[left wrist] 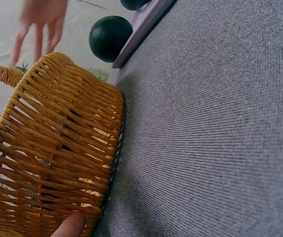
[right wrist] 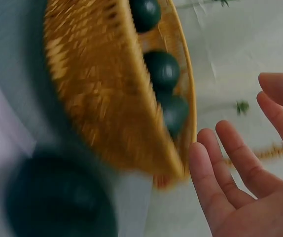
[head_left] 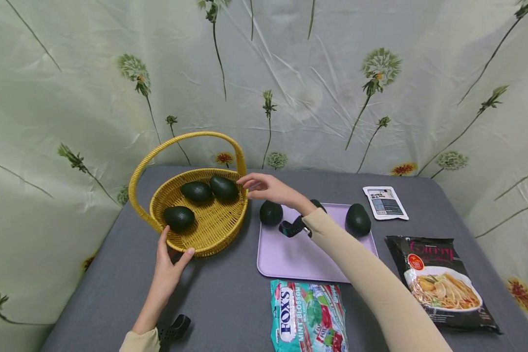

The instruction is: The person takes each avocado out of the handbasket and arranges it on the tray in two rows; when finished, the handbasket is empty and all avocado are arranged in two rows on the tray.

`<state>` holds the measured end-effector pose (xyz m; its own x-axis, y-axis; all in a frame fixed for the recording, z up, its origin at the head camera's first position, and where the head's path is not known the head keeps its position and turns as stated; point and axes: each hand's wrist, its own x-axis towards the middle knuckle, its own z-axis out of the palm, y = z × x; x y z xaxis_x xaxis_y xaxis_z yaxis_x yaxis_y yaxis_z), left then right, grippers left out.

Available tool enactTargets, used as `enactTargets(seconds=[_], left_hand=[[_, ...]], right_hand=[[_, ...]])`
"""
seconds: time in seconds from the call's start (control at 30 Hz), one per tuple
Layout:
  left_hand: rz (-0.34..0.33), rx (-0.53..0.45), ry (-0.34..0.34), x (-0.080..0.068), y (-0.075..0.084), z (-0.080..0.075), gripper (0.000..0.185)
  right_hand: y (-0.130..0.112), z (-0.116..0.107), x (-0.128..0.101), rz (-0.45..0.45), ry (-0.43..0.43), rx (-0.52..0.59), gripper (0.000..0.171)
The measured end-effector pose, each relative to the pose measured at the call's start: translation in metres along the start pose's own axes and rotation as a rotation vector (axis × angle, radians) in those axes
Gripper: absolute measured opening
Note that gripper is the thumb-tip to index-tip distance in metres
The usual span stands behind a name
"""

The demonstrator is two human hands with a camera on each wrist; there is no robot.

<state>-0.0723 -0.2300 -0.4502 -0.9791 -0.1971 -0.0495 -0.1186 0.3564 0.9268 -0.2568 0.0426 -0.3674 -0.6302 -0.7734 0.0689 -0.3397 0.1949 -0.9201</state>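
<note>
A yellow wicker basket (head_left: 217, 237) with a tall handle holds three dark green avocados (head_left: 179, 218). My left hand (head_left: 166, 266) grips the basket's near left side, its thumb and fingers spread on the rim and wall in the left wrist view. Beside the basket's right rim, my right hand (head_left: 270, 189) hovers with loosely bent fingers and nothing in them, apart from the nearest avocado (head_left: 224, 188). The right wrist view shows the same hand (right wrist: 252, 192) with fingers spread. On the lilac tray (head_left: 286, 259) sit more avocados (head_left: 358, 220), one partly hidden behind my right wrist.
Nearest me lies a bag of Fox's candies (head_left: 308, 315), just below the tray. Right of the tray are a black curry noodle packet (head_left: 442, 283) and a small white pouch (head_left: 385, 202). A floral curtain (head_left: 290, 98) hangs behind the grey table (head_left: 110, 293).
</note>
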Motion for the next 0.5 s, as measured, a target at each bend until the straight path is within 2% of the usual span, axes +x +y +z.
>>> enactTargets(seconds=[0.23,0.5], left_hand=[[-0.016,0.007,-0.001,0.001,0.0,0.0,0.089],[-0.011,-0.007,-0.004,0.001,0.001,0.0,0.088]], right_hand=[[-0.013,0.046,0.057,-0.038,-0.125,0.009,0.041],[-0.017,0.09,0.091,0.04,-0.206,-0.075,0.047]])
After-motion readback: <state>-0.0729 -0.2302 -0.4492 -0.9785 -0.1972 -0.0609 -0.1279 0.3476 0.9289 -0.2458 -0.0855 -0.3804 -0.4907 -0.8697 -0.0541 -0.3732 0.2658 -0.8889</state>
